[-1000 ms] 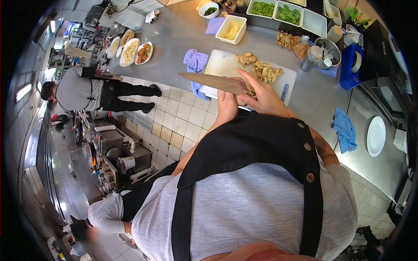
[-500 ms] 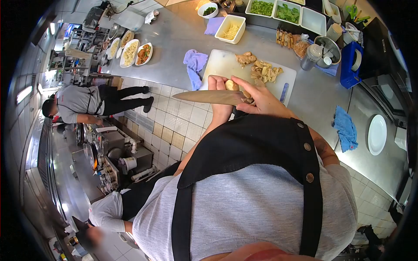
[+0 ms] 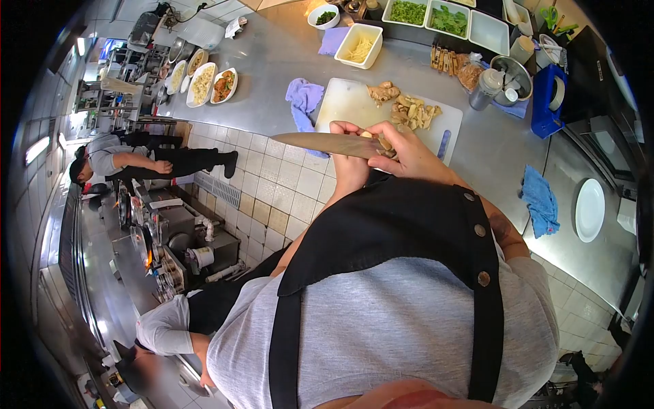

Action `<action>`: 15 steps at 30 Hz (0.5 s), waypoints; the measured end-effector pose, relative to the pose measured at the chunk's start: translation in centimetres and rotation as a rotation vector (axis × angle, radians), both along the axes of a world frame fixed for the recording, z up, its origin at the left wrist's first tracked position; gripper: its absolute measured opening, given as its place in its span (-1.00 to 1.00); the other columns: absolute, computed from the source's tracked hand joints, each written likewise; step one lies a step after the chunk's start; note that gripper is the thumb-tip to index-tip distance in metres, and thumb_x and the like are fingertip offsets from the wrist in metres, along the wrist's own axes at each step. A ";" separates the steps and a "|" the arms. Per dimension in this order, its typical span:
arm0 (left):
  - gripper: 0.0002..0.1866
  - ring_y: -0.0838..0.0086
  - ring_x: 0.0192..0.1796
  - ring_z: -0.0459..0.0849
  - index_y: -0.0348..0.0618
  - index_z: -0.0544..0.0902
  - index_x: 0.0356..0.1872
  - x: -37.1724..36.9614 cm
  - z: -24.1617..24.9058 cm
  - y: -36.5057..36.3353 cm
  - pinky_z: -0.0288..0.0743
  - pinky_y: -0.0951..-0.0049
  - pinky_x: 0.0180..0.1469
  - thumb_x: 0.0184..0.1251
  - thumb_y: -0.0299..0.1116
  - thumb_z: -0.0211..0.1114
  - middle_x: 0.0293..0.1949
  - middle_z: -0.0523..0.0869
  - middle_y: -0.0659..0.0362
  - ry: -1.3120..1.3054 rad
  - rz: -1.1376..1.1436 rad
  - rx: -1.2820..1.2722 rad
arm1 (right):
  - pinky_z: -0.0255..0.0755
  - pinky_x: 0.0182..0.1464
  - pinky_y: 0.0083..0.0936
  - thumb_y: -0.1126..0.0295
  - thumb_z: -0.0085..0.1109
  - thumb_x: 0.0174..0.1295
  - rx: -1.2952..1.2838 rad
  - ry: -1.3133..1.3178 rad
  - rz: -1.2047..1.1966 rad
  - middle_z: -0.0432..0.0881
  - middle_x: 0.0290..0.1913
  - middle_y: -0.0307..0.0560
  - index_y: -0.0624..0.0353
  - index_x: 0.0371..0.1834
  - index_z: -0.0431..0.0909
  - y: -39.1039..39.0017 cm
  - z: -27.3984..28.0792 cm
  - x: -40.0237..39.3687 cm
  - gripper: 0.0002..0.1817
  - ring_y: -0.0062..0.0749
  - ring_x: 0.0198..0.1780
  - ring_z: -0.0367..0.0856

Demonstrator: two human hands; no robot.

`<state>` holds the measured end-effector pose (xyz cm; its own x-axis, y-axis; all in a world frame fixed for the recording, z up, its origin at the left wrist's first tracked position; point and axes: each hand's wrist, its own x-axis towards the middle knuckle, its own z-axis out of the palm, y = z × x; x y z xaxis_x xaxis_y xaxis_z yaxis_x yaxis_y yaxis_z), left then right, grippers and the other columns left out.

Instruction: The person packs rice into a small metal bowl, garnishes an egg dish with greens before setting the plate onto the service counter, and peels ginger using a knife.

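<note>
My right hand is closed around the handle end of a kitchen knife, its long blade pointing left across my left palm. In my left hand the fingers curl around a peeled piece of ginger, partly hidden by fingers and blade. The knife's edge seems to touch the ginger, but the contact is covered. Just beyond my hands lies a white cutting board, with an unpeeled ginger root and a pile of ginger peelings on it.
A purple cloth lies left of the board. Behind it stands a container of pale shreds. Filled dishes sit at the left, a squeeze bottle and blue cloth at the right. Two co-workers are on the left.
My left fingers have curled further over the ginger, and my hands have shifted slightly. The standing co-worker has drawn an arm back from the stove. The nearer co-worker's arm reaches lower.
</note>
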<state>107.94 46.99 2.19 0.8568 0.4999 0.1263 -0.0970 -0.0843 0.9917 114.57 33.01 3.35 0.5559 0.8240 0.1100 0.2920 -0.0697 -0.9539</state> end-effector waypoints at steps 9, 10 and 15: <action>-0.89 0.62 -0.31 0.33 -0.15 0.32 -0.24 0.6 -1.0 1.3 0.32 0.58 -0.27 0.31 -0.54 -0.19 -0.34 0.40 0.23 0.035 0.041 -0.003 | 0.27 0.22 -0.24 -0.03 0.25 0.13 -0.009 -0.011 0.034 0.38 0.21 0.28 0.20 0.34 0.13 -0.6 0.6 -0.6 -0.17 0.19 0.23 0.37; -0.89 0.63 -0.31 0.33 -0.15 0.32 -0.24 0.6 -1.0 1.3 0.32 0.59 -0.27 0.31 -0.55 -0.19 -0.34 0.40 0.24 0.039 0.043 -0.009 | 0.28 0.21 -0.23 -0.03 0.25 0.13 -0.002 -0.042 0.024 0.39 0.19 0.28 0.19 0.34 0.13 -0.6 0.6 -0.6 -0.18 0.19 0.21 0.39; -0.92 0.65 -0.33 0.34 -0.13 0.28 -0.21 0.2 0.5 0.1 0.31 0.60 -0.31 0.37 -0.55 -0.17 -0.35 0.39 0.24 0.034 0.036 -0.034 | 0.38 0.06 -0.21 -0.04 0.26 0.13 -0.036 -0.004 0.009 0.48 0.05 0.28 0.15 0.31 0.16 -0.5 1.3 -0.6 -0.21 0.18 0.04 0.52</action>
